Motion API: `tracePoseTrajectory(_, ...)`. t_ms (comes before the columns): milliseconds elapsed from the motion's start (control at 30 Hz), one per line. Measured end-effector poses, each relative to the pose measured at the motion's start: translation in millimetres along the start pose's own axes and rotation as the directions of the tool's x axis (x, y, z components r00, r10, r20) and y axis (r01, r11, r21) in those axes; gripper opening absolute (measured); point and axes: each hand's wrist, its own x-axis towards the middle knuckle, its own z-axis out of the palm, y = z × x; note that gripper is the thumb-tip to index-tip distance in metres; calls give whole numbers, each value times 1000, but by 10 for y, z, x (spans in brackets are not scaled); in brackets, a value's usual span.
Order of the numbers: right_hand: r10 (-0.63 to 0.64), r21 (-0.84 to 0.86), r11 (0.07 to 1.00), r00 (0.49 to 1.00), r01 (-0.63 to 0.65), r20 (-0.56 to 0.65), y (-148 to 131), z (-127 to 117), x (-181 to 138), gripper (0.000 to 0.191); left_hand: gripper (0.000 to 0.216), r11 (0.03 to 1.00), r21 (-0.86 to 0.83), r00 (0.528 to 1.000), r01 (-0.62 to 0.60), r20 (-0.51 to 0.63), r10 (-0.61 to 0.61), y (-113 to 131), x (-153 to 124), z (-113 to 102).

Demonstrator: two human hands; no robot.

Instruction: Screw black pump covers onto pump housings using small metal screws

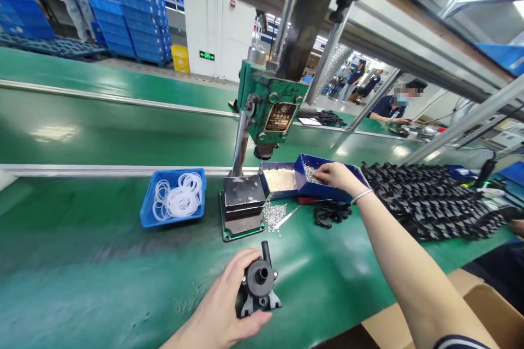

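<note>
My left hand [229,302] is wrapped around a small black pump [261,279] at the front of the green bench. The pump stands with its round port facing up, and a thin outlet pipe points away from me. Farther off, my right hand [339,177] reaches into a blue bin [325,191] of small metal parts [310,173]. Its fingers are pinched together among those parts; whatever lies between the fingertips is hidden. Beside it, another blue bin holds small cream-coloured pieces [280,179].
A green press [270,103] rises over its black base block [244,196]. Left of it is a blue tray [172,223] of white rings. Small rings [275,215], tweezers [287,217] and black parts [331,214] lie nearby. Rows of black parts [434,202] fill the right side.
</note>
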Motion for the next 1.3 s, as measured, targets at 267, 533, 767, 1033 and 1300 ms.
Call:
tracePoseTrajectory(267,62,202,979,983,-26,-175,61,-123,-71,47,35,984,-147,995,100,16,-99,126,81,-103)
tracePoseTrajectory(533,-462,293,838,884,461,-70,-879,142,-1074,21,34,974,-207,995,93,-13,-97,213,97,-131)
tracePoseTrajectory(767,-716,254,685,695,682,66,-1249,898,-1619,25,44,975,-197,994,106,-5,-109,163,20,-88)
tracePoseTrajectory(1033,-696,85,710,679,699,234,-1326,780,-1621,20,109,997,14,997,75,-24,-74,126,-27,16)
tracePoseTrajectory(1300,-687,68,711,671,700,280,-1299,718,-1594,28,102,998,7,998,58,-36,-58,128,-6,14)
